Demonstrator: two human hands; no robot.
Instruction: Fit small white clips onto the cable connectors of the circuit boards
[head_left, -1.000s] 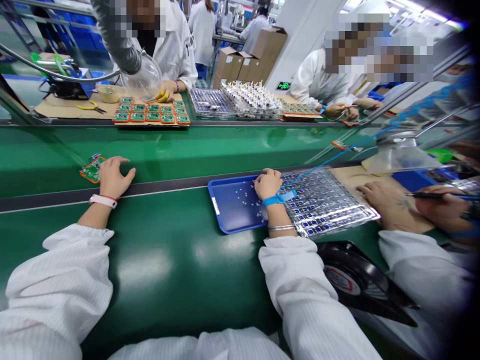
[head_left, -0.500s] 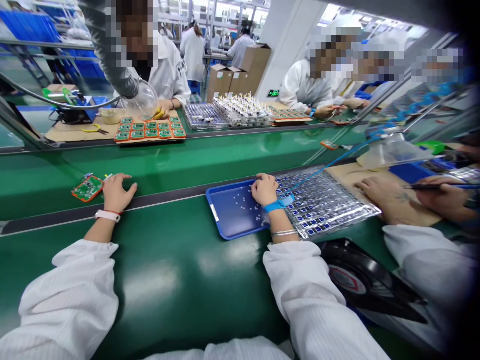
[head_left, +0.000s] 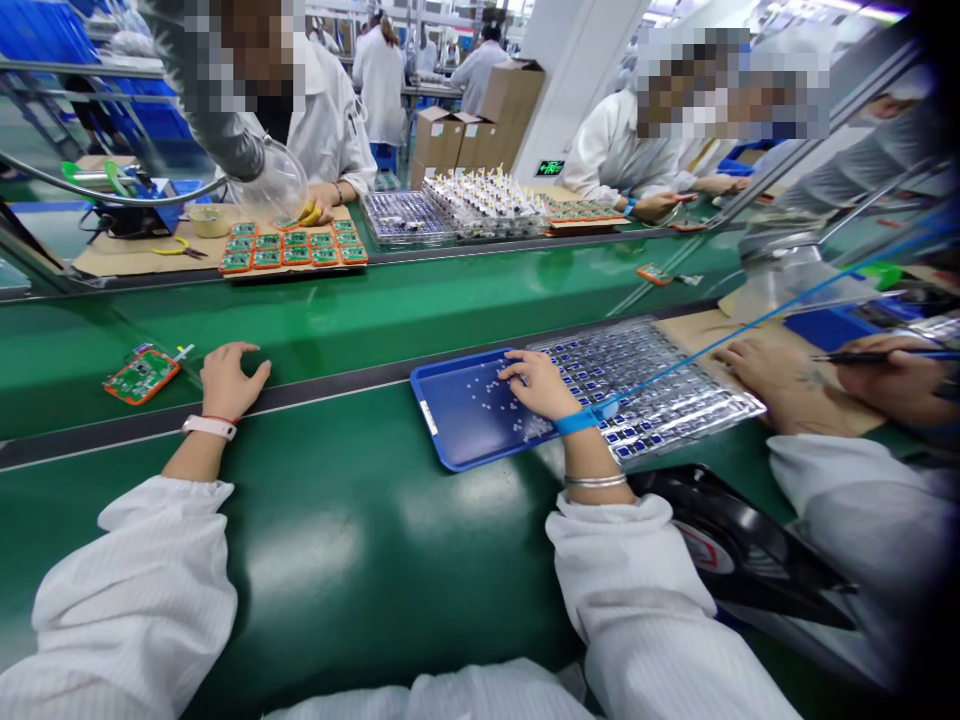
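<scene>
My left hand (head_left: 231,380) is open at the near edge of the green belt, thumb and fingers apart with nothing between them. Left of it on the belt lies a green circuit board (head_left: 144,376) in an orange frame, with a white-tipped piece sticking out. My right hand (head_left: 541,382) is over the right part of a blue tray (head_left: 442,452), fingers partly bent and spread towards several tiny whitish pieces (head_left: 531,428). No piece shows in its fingers. A blue wrist strap (head_left: 577,420) with a cord circles that wrist.
A clear plastic tray (head_left: 675,405) of small dark-blue parts adjoins the blue tray. A black round device (head_left: 739,540) stands near my right forearm. At the right, a co-worker's hand (head_left: 765,375) rests on cardboard. Across the belt, framed boards (head_left: 296,247) lie before another worker.
The circuit board has shifted left, away from my left hand. My right hand has moved slightly right, and its fingers have uncurled over the tray. My left hand stays nearly in place.
</scene>
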